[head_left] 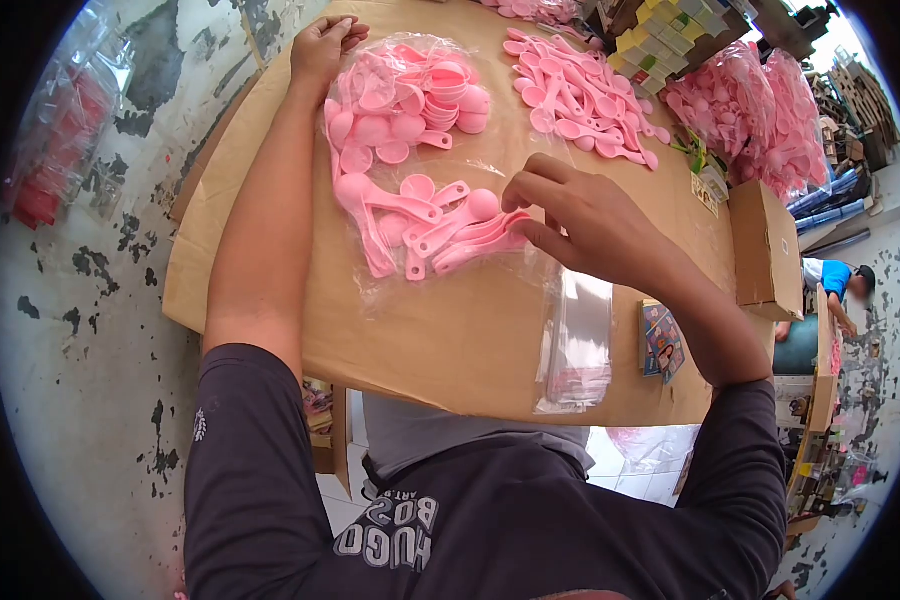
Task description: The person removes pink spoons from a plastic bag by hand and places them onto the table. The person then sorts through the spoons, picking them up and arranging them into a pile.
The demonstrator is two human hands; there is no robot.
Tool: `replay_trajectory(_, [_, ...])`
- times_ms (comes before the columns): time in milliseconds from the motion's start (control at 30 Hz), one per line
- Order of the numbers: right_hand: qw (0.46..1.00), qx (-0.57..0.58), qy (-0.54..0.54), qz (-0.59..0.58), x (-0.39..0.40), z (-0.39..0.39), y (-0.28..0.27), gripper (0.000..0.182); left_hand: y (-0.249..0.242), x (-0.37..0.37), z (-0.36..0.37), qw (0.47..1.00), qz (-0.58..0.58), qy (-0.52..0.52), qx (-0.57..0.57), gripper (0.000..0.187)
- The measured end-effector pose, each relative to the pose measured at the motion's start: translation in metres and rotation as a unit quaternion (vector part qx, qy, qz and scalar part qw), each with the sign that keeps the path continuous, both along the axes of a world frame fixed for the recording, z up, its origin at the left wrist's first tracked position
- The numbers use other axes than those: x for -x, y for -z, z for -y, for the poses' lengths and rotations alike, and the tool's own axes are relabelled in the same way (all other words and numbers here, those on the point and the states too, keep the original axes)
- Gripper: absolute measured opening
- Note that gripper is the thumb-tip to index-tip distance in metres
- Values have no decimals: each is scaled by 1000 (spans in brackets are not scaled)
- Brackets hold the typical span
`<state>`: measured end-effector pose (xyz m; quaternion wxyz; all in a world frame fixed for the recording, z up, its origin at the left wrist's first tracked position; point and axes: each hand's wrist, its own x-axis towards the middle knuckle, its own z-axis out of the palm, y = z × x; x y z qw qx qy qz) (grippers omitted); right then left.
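Pink plastic spoons (410, 125), with round bowls and slotted handles, fill a clear plastic bag (372, 285) lying on the table. My left hand (325, 50) is at the bag's upper left corner, its fingers curled and pressed together; what they hold cannot be made out. At the bag's lower right, the thumb and fingers of my right hand (585, 215) pinch the bowl end of a nested stack of pink spoons (480, 243). A loose pile of pink spoons (590, 95) lies beyond my right hand.
Flat clear plastic bags (578, 345) are stacked near the front edge of the brown-covered table (450, 350). Small printed cards (662, 340) sit beside them. A cardboard box (765, 250) and large bags of pink spoons (755, 115) stand right. Another person (838, 280) is at far right.
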<state>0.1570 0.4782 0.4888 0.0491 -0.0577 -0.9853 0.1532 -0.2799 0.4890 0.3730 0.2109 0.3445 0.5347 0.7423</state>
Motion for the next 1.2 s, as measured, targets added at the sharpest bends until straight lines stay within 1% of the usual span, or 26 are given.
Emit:
replay_trajectory(67, [999,-5,-11,38,-1,2,-2,21,0,-1,1,1000,1,-1,-1,29])
replay_trajectory(100, [999,-5,-11,38,-1,3,-2,21,-1,-2,1,1000,0,-2,0,29])
replay_trajectory(167, [996,-58,-15,63,0,5,1,26,6,8,-4,1000,-1,-3,0,29])
replay_trajectory(200, [996,-57,-15,63,0,4,5,26,12,20,-8,1000,-1,6,-4,29])
replay_trajectory(267, [995,-92,-23,20,0,3,15,31,14,25,-9,1000,-2,14,-8,29])
replay_trajectory(400, [994,-102,-31,15,1,6,15,27,18,30,-12,1000,2,18,-13,29])
replay_trajectory(467, [994,-111,-19,9,-1,9,15,26,18,30,-12,1000,4,19,-14,29])
replay_trajectory(667, [995,-99,-14,10,-5,13,16,21,19,31,-13,1000,2,24,-19,29])
replay_trajectory(767, [995,-99,-16,10,-9,10,25,19,18,30,-12,1000,4,23,-18,28])
replay_trajectory(900, [996,-91,-14,8,-11,12,24,19,15,25,-9,1000,-2,18,-17,28])
replay_trajectory(967, [997,-69,-22,-2,-12,11,24,20,15,24,-10,1000,-2,17,-15,28])
replay_trajectory(1200, [996,-82,-5,-23,-11,12,27,30,14,23,-9,1000,-1,11,-14,27])
